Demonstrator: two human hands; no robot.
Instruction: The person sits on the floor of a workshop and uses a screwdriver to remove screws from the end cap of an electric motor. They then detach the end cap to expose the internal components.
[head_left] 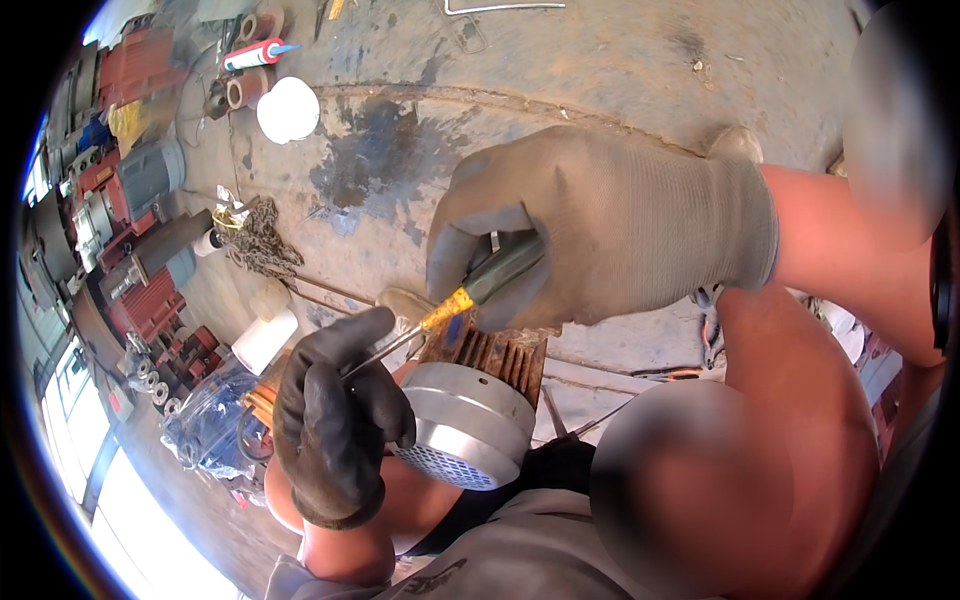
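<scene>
Both my hands wear dark work gloves. My right hand is closed around the dark green and yellow handle of a screwdriver. The metal shaft slants down to the left and its end runs in between the thumb and fingers of my left hand, which are curled on it; the tip is hidden there. Just below the screwdriver, between my legs, sits an electric motor with a silver fan cover, a perforated end and rusty brown fins. Its far side is partly behind my left hand.
A white tub and a red-and-white cartridge stand at the far left. Nearer lie a chain heap, a white cylinder and blue plastic wrapping. Several motors line the left side. Pliers lie beside my right leg.
</scene>
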